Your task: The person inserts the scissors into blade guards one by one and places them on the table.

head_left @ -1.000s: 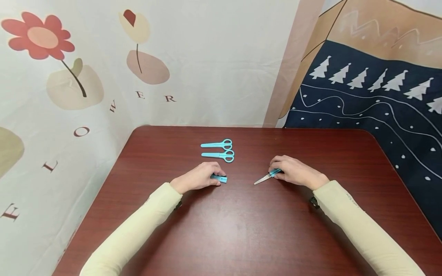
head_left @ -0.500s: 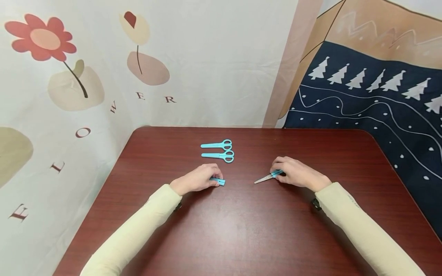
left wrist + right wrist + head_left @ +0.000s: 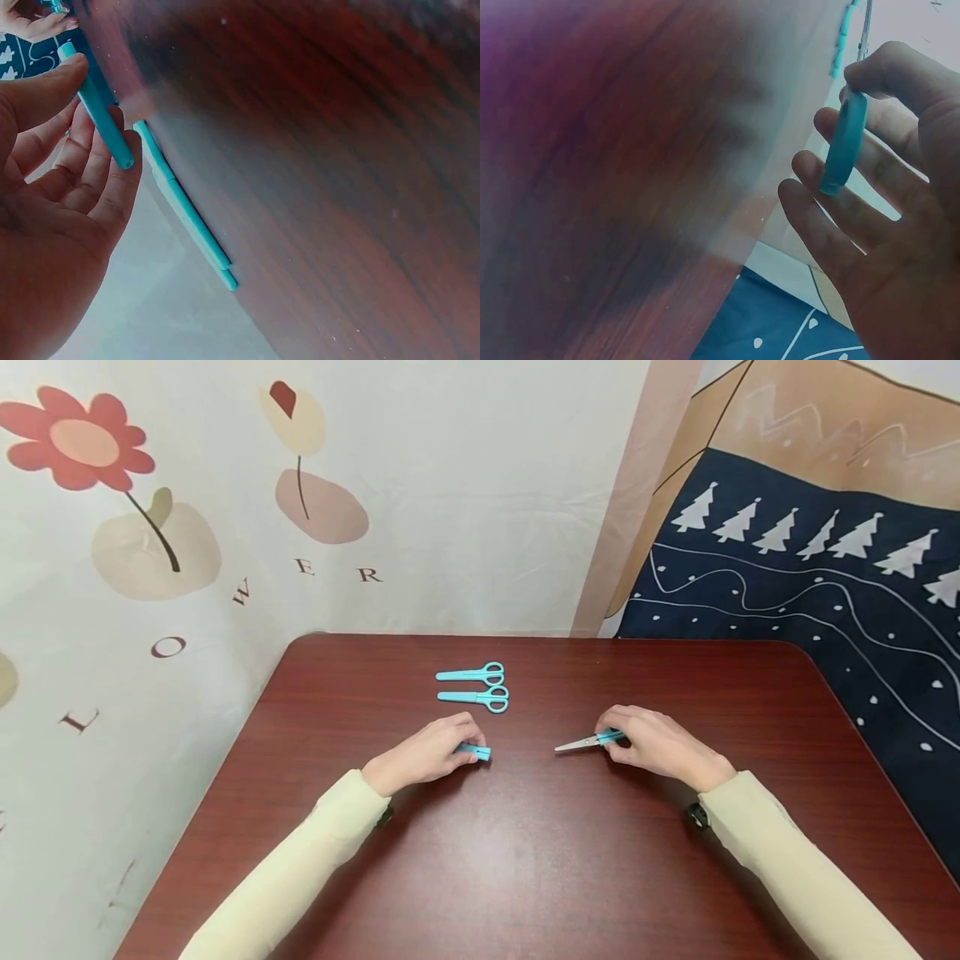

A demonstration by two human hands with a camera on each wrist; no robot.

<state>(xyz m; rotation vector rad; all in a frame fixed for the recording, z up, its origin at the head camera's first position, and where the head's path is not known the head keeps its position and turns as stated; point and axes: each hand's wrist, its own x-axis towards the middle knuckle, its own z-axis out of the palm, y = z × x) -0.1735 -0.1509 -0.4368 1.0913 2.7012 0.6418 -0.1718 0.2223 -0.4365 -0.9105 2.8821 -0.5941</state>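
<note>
My left hand [image 3: 435,749] pinches a light blue scissors sheath [image 3: 105,120] between thumb and fingers, its open end pointing right in the head view. To the right, my right hand [image 3: 660,739] pinches a pair of scissors [image 3: 577,745] by the blue handle [image 3: 845,142]. The bare metal blades are together and point left toward the sheath, with a gap between them. Beyond the left hand lie two more blue scissors, one behind the other: the rear pair [image 3: 468,675] and the front pair [image 3: 472,697], both with covered blades and handle loops to the right.
A dark red-brown wooden table [image 3: 480,860] with rounded far corners bears everything. Behind it hangs a pale wall cloth [image 3: 480,510] with flower prints, and a dark blue cloth [image 3: 750,577] with white trees at the right.
My right hand has drawn slightly right and nearer with the scissors, whose blades now lie closer to level. The left hand and sheath have shifted only a little.
</note>
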